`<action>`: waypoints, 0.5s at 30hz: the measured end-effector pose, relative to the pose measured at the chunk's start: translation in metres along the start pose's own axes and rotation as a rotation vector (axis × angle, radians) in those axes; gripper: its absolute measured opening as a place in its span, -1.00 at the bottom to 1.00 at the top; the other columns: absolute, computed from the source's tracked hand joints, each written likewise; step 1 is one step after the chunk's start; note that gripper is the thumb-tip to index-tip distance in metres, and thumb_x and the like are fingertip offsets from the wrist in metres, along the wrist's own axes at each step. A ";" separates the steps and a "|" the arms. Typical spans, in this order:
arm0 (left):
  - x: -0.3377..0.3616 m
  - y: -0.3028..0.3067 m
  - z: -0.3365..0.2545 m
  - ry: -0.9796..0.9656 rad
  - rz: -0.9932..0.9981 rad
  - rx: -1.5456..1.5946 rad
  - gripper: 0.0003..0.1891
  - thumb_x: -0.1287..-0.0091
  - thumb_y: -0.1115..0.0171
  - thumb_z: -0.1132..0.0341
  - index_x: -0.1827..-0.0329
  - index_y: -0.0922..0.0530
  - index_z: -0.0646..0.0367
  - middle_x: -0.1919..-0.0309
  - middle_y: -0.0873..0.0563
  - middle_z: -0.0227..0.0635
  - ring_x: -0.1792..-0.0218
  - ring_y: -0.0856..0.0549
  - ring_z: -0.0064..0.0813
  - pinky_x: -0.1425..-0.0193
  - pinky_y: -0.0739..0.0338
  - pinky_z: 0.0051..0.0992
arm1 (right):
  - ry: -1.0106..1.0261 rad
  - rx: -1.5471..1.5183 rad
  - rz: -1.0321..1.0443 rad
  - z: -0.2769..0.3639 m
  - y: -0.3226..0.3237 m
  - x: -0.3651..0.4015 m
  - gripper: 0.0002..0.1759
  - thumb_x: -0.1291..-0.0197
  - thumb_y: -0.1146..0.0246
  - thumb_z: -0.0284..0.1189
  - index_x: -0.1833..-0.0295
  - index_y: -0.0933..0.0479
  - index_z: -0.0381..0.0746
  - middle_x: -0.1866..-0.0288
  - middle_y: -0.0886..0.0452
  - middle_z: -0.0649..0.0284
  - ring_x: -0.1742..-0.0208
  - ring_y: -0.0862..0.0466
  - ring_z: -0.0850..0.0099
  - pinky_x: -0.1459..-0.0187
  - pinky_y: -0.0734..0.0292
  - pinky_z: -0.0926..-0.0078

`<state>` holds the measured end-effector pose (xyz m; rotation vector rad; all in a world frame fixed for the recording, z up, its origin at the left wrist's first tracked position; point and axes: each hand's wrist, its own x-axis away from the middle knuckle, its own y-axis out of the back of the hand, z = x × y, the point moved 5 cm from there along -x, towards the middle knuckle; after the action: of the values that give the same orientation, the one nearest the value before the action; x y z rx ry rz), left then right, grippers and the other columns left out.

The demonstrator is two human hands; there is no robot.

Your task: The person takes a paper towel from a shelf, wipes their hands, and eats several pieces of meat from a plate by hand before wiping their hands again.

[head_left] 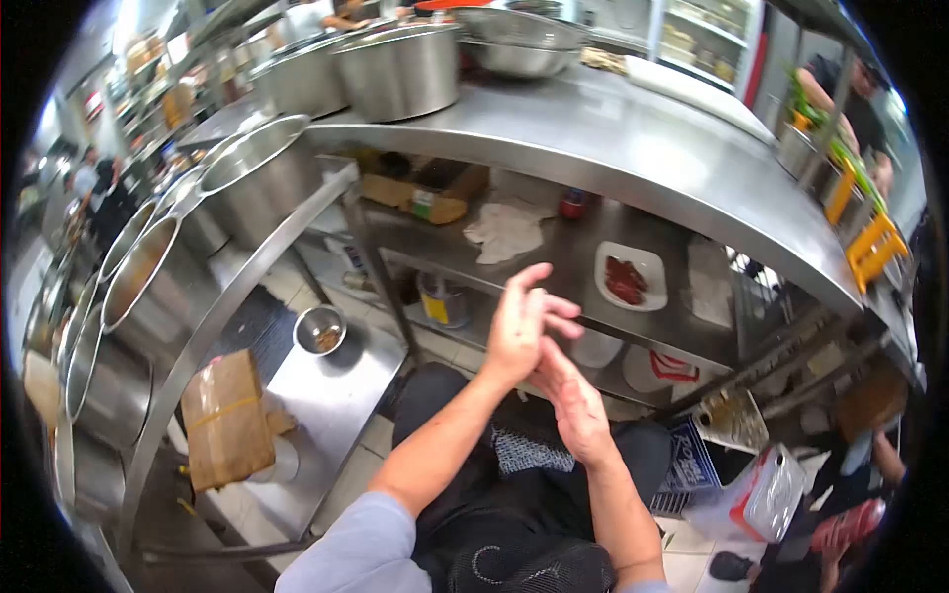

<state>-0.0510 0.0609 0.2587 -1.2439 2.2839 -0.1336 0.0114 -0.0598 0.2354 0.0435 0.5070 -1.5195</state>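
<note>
My left hand (522, 331) and my right hand (575, 407) meet palm to palm in front of my lap. The left fingers are stretched out and a little apart; the right hand lies flat against the left near its heel. I see nothing held between them, though the inner palms are hidden. Beyond them, on the shelf under the steel counter (593, 128), a white tray (601, 282) carries dark red meat pieces (626, 281). A crumpled white cloth (509, 232) lies on that shelf to the left.
Large pots (400, 74) and steel bowls (524, 44) stand on the counter. At left are more pots (158, 277), a small metal bowl (321, 330) with brown bits, and a cardboard package (227, 420). Tins (771, 489) crowd the right floor. Another person (835, 89) stands upper right.
</note>
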 end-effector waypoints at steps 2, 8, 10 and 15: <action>0.005 0.017 0.001 0.002 -0.009 -0.064 -0.55 -0.67 0.10 0.25 -0.50 -0.15 0.25 0.09 -0.72 -0.12 0.39 -0.72 -0.55 0.21 -0.64 -0.57 | -0.080 0.000 -0.044 0.000 0.010 0.010 -0.27 -0.59 -0.03 -0.04 -0.58 -0.21 -0.38 -0.55 -0.37 0.02 -0.49 -0.46 0.20 -0.51 -0.27 0.19; 0.004 0.082 0.014 -0.069 -0.032 -0.180 -0.64 -0.63 -0.07 0.22 -0.33 -0.41 0.26 0.05 -0.69 -0.18 0.35 -0.64 -0.64 0.23 -0.61 -0.60 | -0.207 0.344 -0.222 0.001 0.084 0.040 -0.30 -0.56 -0.05 -0.01 -0.55 -0.31 -0.30 -0.48 -0.48 0.08 -0.35 -0.61 0.23 -0.36 -0.46 0.26; -0.003 0.090 0.002 -0.018 -0.098 -0.186 -0.67 -0.63 -0.07 0.22 -0.29 -0.46 0.23 0.14 -0.71 -0.23 0.47 -0.57 -0.68 0.40 -0.51 -0.66 | -0.193 0.252 -0.239 0.032 0.103 0.041 -0.14 -0.53 0.15 0.21 -0.60 -0.24 -0.26 -0.55 -0.39 0.05 -0.44 -0.52 0.16 -0.40 -0.41 0.19; -0.030 0.075 -0.038 -0.005 -0.105 -0.177 -0.71 -0.67 0.02 0.21 -0.23 -0.49 0.20 0.60 -0.49 -0.50 0.71 -0.28 -0.79 0.70 -0.17 -0.71 | 0.159 -0.339 -0.155 0.102 0.113 0.026 0.07 -0.41 0.47 0.42 -0.65 -0.13 -0.21 -0.61 -0.28 -0.04 -0.52 -0.42 -0.01 -0.45 -0.35 0.03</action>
<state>-0.1136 0.1218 0.2789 -1.4530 2.2662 0.0344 0.1479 -0.1102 0.2867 -0.1424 0.9068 -1.5692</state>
